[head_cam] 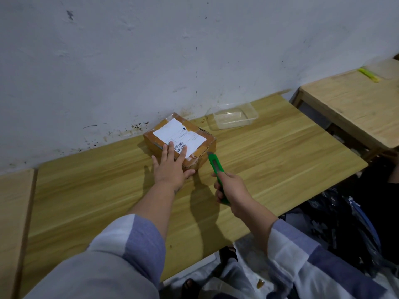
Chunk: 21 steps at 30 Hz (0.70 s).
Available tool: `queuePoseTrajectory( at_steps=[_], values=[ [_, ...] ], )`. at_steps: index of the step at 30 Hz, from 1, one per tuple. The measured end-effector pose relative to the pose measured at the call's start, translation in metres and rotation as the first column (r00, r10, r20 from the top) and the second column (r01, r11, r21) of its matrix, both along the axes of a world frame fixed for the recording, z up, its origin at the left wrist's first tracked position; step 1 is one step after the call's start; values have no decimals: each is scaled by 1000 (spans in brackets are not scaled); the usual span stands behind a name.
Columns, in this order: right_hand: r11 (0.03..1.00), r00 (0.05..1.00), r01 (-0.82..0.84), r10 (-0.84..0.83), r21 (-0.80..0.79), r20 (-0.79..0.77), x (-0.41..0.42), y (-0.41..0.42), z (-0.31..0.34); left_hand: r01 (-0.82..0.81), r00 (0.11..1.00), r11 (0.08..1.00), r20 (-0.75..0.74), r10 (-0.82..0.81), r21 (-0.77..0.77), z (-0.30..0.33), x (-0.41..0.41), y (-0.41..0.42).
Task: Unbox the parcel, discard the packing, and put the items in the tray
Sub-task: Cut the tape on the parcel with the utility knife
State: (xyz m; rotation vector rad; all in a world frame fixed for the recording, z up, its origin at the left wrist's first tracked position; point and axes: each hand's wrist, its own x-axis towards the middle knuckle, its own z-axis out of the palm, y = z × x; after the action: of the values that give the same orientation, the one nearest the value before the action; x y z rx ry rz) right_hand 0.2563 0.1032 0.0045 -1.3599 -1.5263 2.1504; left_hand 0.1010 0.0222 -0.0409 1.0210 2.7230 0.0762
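At frame centre, the taped brown cardboard parcel sat sealed on the wooden desk. The left hand pressed it flat-fingered; the right hand gripped a green utility knife. The clear plastic tray looked empty, so unboxing remained.

parcel hard against wall | near tabletop open

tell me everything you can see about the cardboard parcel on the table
The parcel is a small, flat brown cardboard box, sealed with brownish tape and still closed. A white shipping label with a barcode covers most of its top. It lies flat on the wooden table, turned at an angle, near the wall. The left hand presses on its near corner with straight fingers. The blade tip of the green utility knife, gripped by the right hand, is at its right edge.
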Motion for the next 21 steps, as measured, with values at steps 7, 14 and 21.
queuePoseTrajectory(
  at_steps=[7,14,21],
  values=[
    [975,979,-197,190,106,70,-12,43,17,-62,998,997,-3,62,55,6,7,3],
    [893,983,-114,39,434,178,-57,113,5,-178,982,962,-26,187,206,21,-8,41],
    [643,887,-414,126,644,444,-101,157,-32,-252,968,963,2,252,93,2,-18,70]
  ],
)
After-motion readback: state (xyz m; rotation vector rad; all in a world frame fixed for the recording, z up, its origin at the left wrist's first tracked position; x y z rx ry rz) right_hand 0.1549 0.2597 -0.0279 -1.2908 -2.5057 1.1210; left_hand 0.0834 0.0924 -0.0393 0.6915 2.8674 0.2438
